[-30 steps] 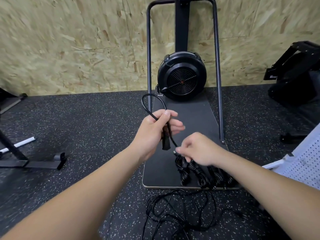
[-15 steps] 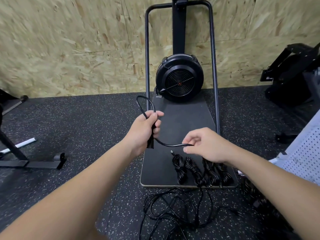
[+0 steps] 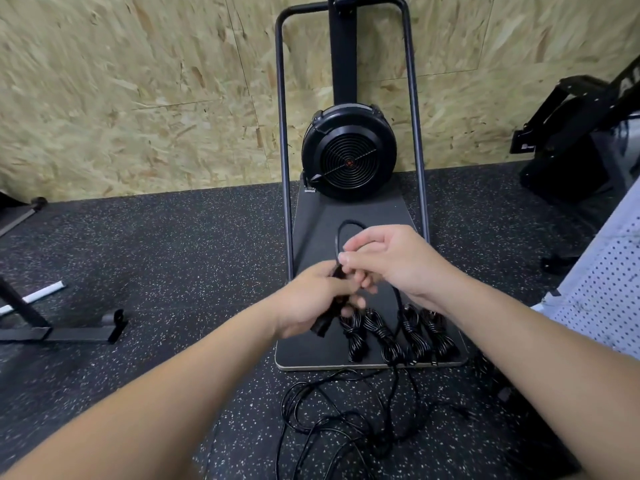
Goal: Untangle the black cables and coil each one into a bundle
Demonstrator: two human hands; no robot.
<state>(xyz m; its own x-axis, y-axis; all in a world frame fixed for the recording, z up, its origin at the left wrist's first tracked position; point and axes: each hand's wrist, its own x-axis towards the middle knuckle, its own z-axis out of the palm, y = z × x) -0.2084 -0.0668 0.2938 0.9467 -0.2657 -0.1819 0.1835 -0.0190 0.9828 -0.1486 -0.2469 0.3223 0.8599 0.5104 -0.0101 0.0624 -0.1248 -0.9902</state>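
While left hand grips, right hand loops cable.

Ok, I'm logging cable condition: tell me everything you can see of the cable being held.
The held cable is thin, black, rubbery-looking. It arches in a small loop above the hands, over the dark platform. The left hand grips its blocky plug end; the right hand pinches the loop. The rest trails down into the loose tangle.
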